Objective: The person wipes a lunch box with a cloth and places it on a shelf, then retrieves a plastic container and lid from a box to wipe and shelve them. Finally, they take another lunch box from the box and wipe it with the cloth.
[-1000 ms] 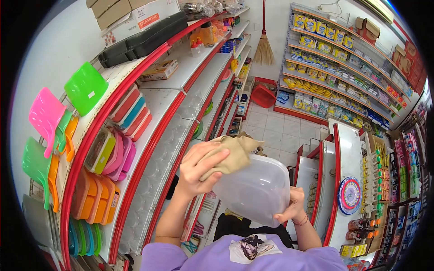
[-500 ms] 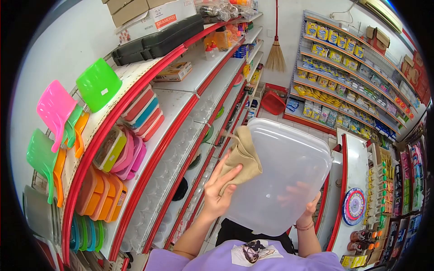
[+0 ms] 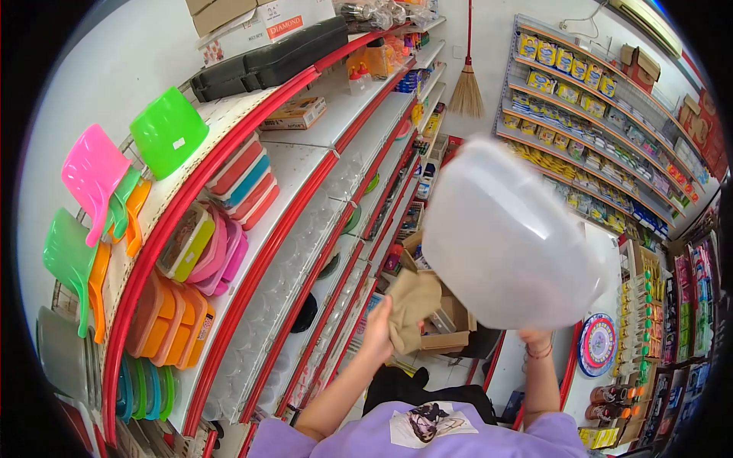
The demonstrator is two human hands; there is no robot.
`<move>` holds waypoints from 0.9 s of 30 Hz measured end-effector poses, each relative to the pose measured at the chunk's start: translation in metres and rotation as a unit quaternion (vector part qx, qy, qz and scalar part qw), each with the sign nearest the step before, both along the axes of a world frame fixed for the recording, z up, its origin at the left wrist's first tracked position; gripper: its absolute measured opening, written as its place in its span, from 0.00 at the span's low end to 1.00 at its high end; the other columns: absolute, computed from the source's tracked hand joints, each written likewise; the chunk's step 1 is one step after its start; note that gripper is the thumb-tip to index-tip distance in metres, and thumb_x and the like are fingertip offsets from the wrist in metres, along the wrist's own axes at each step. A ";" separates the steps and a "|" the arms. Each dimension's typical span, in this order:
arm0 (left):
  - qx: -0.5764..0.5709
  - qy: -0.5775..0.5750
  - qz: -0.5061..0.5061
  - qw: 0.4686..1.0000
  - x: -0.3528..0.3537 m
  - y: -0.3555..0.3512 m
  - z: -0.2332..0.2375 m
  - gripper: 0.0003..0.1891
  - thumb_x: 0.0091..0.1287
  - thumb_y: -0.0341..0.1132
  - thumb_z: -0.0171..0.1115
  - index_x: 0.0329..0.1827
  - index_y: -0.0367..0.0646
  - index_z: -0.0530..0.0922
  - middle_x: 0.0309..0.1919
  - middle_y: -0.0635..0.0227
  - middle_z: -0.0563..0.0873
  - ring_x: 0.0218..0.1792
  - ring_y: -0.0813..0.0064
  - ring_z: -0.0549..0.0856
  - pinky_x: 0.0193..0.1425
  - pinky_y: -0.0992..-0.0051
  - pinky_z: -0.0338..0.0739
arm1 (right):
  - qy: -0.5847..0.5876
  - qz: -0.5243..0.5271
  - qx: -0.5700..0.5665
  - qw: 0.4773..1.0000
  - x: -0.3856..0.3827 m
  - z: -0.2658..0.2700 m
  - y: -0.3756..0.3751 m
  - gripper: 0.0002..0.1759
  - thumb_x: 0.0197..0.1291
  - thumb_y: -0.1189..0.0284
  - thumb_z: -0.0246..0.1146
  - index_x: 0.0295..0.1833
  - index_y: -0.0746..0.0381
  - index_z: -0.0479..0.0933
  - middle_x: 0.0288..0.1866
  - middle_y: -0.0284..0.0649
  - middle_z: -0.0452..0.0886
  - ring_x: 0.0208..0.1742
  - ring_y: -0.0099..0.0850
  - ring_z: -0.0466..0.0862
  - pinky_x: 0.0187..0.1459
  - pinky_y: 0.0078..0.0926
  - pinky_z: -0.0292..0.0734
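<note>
A translucent white plastic container (image 3: 508, 237), blurred by motion, is held up tilted at the centre right. My right hand (image 3: 536, 334) grips its lower edge, with most of the fingers hidden by the plastic. My left hand (image 3: 379, 328) is closed on a folded tan cloth (image 3: 413, 309), just left of the container and apart from it. A purple shirt is visible at the bottom, below both hands.
Shelves with red edges (image 3: 263, 309) run along the left, holding stacked plastic boxes (image 3: 243, 183) and scoops (image 3: 168, 131). An open cardboard box (image 3: 445, 341) sits low behind the cloth. At the right stands a counter with a round colourful item (image 3: 598, 345). A broom (image 3: 466, 93) hangs behind.
The container has risen, moved right and tilted in my right hand. My left hand and the cloth have come away from it, slightly lower, and the cardboard box now shows between them.
</note>
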State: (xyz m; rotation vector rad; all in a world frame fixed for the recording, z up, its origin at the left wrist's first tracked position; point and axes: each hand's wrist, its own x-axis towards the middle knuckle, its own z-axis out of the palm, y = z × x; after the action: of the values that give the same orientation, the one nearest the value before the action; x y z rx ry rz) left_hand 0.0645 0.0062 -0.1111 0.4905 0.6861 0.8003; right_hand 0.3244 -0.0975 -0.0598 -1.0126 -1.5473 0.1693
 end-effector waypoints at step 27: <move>0.270 -0.068 0.293 0.915 -0.025 0.057 0.045 0.44 0.52 0.32 0.68 0.68 0.50 0.48 0.61 0.60 0.63 0.59 0.60 0.70 0.53 0.54 0.78 | 0.546 0.091 -0.208 0.807 -0.147 -0.018 0.087 0.29 0.64 0.72 0.51 0.68 0.62 0.49 0.55 0.51 0.73 0.46 0.40 0.82 0.34 0.27 0.82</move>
State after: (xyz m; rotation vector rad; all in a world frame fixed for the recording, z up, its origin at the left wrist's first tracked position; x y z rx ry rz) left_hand 0.0398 0.0630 -0.0657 0.7307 0.4747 1.6007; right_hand 0.1772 -0.0105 -0.0783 -0.8224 -0.5149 1.0711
